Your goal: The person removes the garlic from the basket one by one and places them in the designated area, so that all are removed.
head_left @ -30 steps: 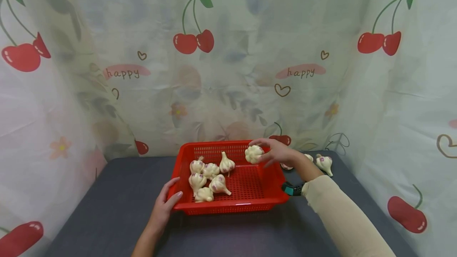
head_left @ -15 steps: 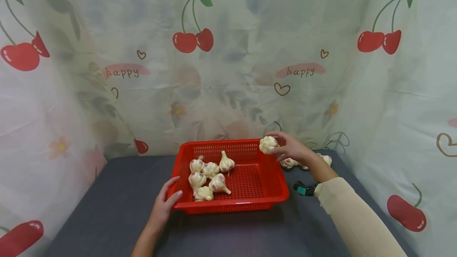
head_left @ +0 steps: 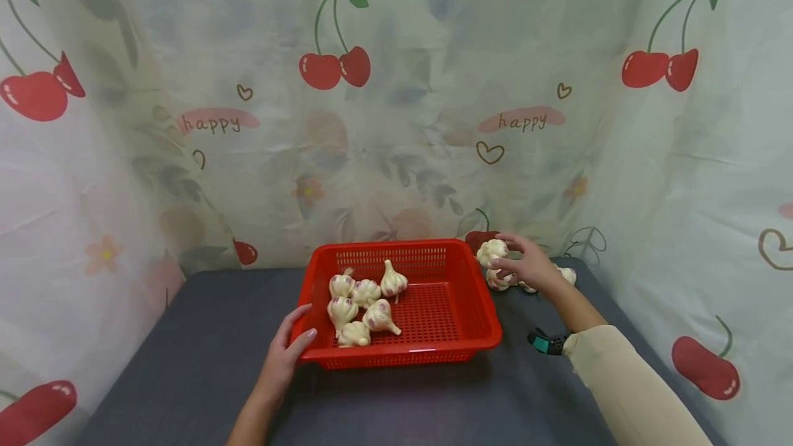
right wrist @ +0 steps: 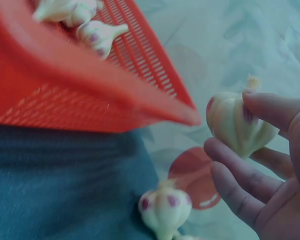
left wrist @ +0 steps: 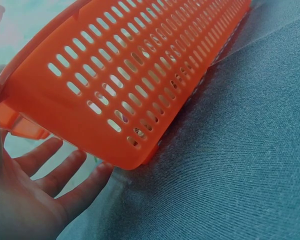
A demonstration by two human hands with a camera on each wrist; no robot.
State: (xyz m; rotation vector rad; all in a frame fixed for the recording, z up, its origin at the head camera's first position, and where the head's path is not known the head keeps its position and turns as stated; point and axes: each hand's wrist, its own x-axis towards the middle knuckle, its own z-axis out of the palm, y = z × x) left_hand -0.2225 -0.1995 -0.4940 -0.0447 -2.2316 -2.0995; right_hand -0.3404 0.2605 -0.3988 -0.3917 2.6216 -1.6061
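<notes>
My right hand holds a white garlic bulb just beyond the right end of a red plastic basket. In the right wrist view, thumb and fingers pinch that purple-marked bulb, which is off the table. With the thumb over its rim, my left hand grips the basket's left end; its fingers show beside the outer wall in the left wrist view. Several garlic bulbs lie in the left half of the basket.
More garlic bulbs lie on the dark tabletop to the right of the basket, partly behind my right hand. A patterned curtain encloses the back and sides. A dark band sits at my right wrist.
My right hand has carried the garlic bulb rightward from over the basket to outside its right end. The left hand, the basket and the bulbs in it have stayed in place.
</notes>
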